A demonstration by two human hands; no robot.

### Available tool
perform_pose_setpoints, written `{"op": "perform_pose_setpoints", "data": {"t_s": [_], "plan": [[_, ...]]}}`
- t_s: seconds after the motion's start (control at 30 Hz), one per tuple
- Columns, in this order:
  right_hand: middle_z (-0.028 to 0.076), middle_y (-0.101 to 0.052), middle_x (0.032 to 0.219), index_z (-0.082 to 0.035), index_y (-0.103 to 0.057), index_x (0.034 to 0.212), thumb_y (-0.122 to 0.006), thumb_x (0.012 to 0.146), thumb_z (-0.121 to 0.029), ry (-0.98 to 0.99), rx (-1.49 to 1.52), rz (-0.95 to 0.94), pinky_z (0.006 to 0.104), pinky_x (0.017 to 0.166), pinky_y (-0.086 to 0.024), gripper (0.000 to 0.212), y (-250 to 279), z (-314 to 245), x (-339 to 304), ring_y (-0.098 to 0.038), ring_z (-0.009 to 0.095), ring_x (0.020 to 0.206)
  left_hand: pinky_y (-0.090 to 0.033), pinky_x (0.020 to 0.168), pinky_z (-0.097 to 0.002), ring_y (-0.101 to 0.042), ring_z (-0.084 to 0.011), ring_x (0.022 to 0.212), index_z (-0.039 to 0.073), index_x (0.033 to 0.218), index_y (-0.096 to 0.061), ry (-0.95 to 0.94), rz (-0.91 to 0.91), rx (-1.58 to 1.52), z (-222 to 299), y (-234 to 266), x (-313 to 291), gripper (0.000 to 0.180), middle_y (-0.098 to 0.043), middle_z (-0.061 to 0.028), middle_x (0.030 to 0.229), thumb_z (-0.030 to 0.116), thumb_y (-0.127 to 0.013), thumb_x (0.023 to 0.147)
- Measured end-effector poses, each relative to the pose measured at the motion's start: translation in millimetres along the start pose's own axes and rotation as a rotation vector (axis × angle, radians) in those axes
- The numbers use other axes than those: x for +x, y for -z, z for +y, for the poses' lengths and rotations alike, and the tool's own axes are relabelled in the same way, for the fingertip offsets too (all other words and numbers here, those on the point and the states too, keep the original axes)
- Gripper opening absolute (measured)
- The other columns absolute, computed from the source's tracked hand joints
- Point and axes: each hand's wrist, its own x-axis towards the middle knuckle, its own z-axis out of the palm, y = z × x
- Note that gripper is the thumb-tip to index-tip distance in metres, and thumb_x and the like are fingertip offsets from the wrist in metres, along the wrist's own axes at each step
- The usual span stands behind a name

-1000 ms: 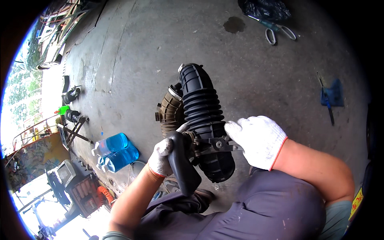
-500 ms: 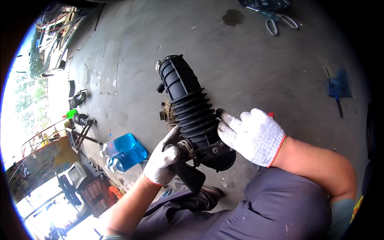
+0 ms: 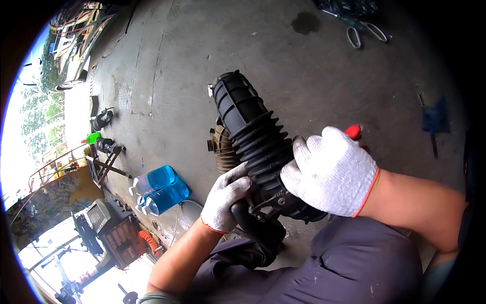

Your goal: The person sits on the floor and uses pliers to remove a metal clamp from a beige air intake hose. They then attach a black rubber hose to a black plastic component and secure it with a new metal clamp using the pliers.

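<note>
Grey concrete floor [image 3: 167, 101] spreads behind the work, and the person's dark trousers [image 3: 354, 253] fill the view at 5 o'clock. The main piece, a large black ribbed hose [image 3: 260, 144], is held up in the middle above the floor, its far end pointing to 11 o'clock and its near end to 5 o'clock, over the thigh. At 8 o'clock from it stand or lie two bottles of blue liquid [image 3: 167, 197]; which, one cannot tell. A brown ribbed hose [image 3: 225, 152] shows at 9 o'clock, partly hidden behind the black one. The gloved right hand [image 3: 331, 175] is at 4 o'clock, its thumb and forefinger against or just beside the ribs, the remaining fingers apparently curled round something with red handles [image 3: 353, 131] that poke out at its 1 o'clock side. The gloved left hand [image 3: 228, 200], at 7 o'clock, has its grip clamped on the black hose near a curved black side pipe [image 3: 255, 225]. Smallest, a bolt head [image 3: 281, 201] sits at the near end. The step in hand seems to be steadying and positioning the black hose; the next move would call for a firm left grip and a clear sight of that bolted end.
</note>
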Motion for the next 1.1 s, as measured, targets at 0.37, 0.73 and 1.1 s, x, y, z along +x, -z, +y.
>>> {"op": "perform_pose_setpoints", "data": {"t_s": [0.37,0.73,1.1], "plan": [[0.009,-0.074,0.104,-0.012,-0.073,0.132,-0.063,0.101,-0.026,-0.160,-0.030,-0.311,0.0414,0.070,-0.052,0.036,-69,-1,-70,-0.072,0.024,0.079,-0.056,0.111,-0.0332,-0.070,-0.0208,0.123,-0.007,0.177,-0.025,-0.009,0.035,0.389,-55,3,43,0.117,-0.068,-0.0161,0.145,0.018,-0.093,0.085],[0.009,-0.073,0.100,-0.009,-0.063,0.152,-0.065,0.100,-0.026,-0.445,0.033,-0.446,0.0443,0.077,-0.056,0.054,-118,-46,-117,-0.074,0.026,0.084,-0.058,0.083,-0.0329,-0.066,-0.0141,0.094,0.005,0.132,-0.056,-0.090,0.519,0.374,-146,-42,38,0.038,-0.069,-0.0079,0.107,0.029,-0.076,0.110],[0.010,-0.074,0.099,-0.007,-0.062,0.150,-0.063,0.102,-0.025,-0.515,0.106,-0.495,0.0464,0.078,-0.057,0.051,-144,-34,-134,-0.074,0.028,0.085,-0.051,0.099,-0.0309,-0.061,-0.0127,0.110,0.001,0.139,-0.067,0.261,0.374,0.205,-117,-33,85,0.054,-0.073,-0.0046,0.123,0.048,-0.070,0.113]]}}
